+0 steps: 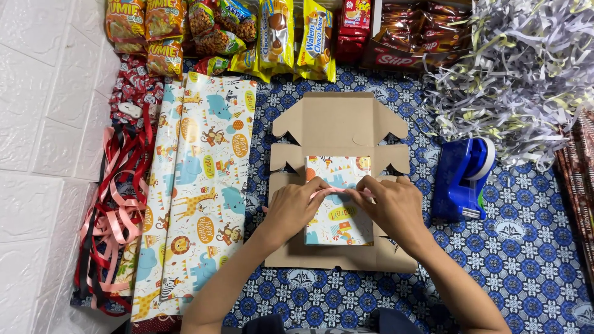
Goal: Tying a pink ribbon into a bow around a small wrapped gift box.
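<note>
**Both hands pinching ribbon over a wrapped box**

So the left hand [291, 207] and right hand [391, 204] meet over a small gift-wrapped box [338, 201], dead centre of the view. Fingers on both are closed tight, pinching a thin pink ribbon [329, 192] running across the box top. The box sits on an opened-flat cardboard carton [339, 124], itself on a blue patterned cloth [526, 247]. At 9 o'clock: sheets of animal-print wrapping paper [201, 185], then a tangle of red and pink ribbons [114, 210]. Blue tape dispenser [463, 179] at 3 o'clock, shredded paper [526, 68] at 1, snack packets [247, 34] at 12.
</note>
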